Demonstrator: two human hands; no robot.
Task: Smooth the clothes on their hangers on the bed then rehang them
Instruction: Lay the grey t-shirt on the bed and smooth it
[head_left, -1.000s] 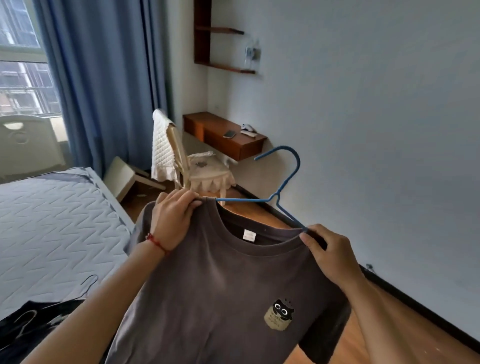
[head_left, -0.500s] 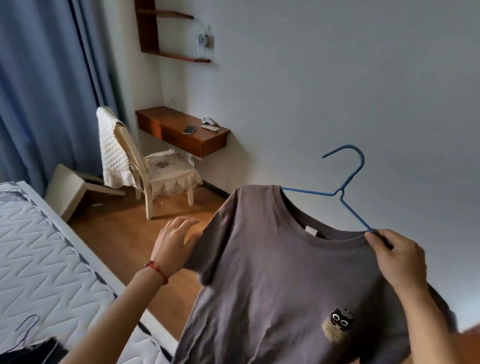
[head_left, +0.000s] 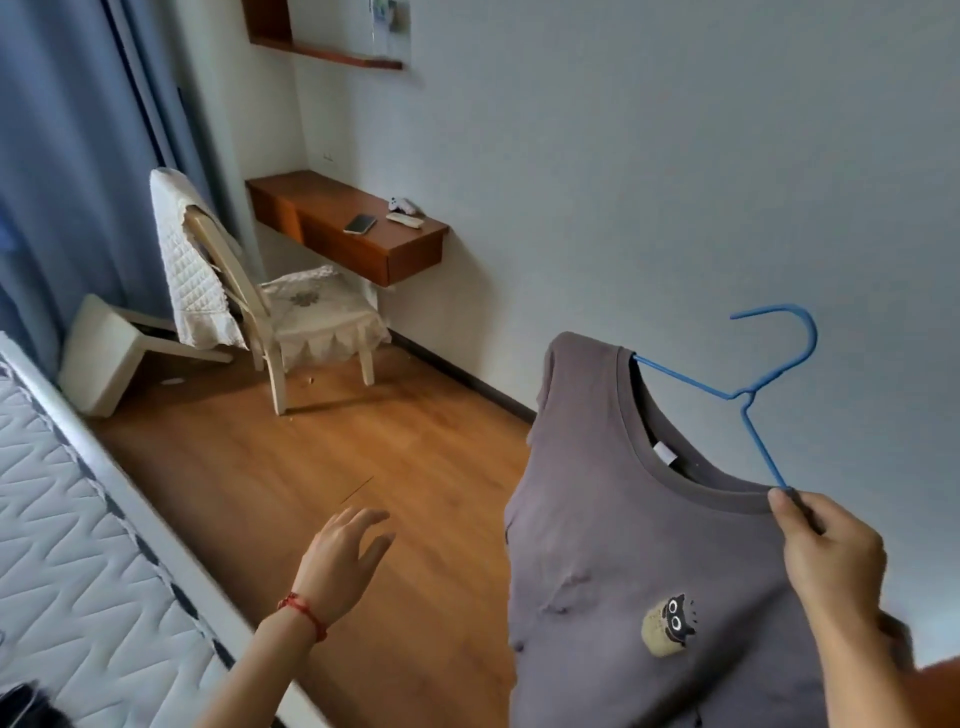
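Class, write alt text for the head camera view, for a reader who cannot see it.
A person's right hand holds up a grey cotton T-shirt on a thin blue wire hanger, its grip closed at the shirt's shoulder. The left hand, open and empty, hovers over the wooden floor beside a white quilted mattress.

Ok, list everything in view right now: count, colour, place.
T-shirt: one, grey, cat print, held up at right.
Hanger: one, blue, inside the T-shirt's neck.
Bed: one, white quilted mattress, left.
Chair: one, cream, white cover over its back, by the desk.
Desk: one, brown, wall-mounted.
Phone: one, on the desk.
Shelf: one, brown, top.
Curtain: blue, far left.
Floor: wood.
Left hand: open, empty.
Right hand: grip on the T-shirt's shoulder and hanger.
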